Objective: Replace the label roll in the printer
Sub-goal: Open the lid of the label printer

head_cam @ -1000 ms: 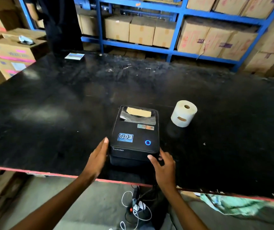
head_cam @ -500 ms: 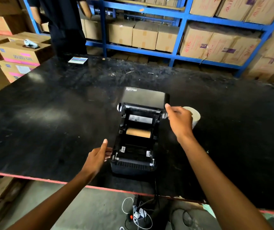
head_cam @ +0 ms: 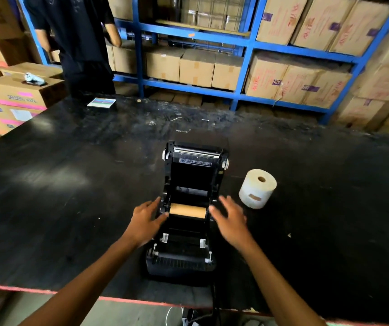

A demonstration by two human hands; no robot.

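Observation:
The black label printer (head_cam: 184,260) stands near the front edge of the table with its lid (head_cam: 197,158) swung fully back and open. A bare brown cardboard core (head_cam: 187,211) lies across its roll bay. My left hand (head_cam: 145,218) is at the left end of the core, fingers spread, thumb near it. At the right end of the bay is my right hand (head_cam: 232,217), fingers apart and blurred. Neither hand holds anything. A full white label roll (head_cam: 257,188) stands on end on the table, right of the printer.
The black table (head_cam: 59,196) has a red front edge. A small card (head_cam: 101,102) lies at its far left. A person in dark clothes (head_cam: 78,43) stands beyond it. Blue shelving with cardboard boxes (head_cam: 196,67) fills the back. Cables (head_cam: 188,318) hang below the table.
The printer lid went from shut to fully open. My right hand let go of the lid and came down to the roll bay; my left hand moved up to the core's left end.

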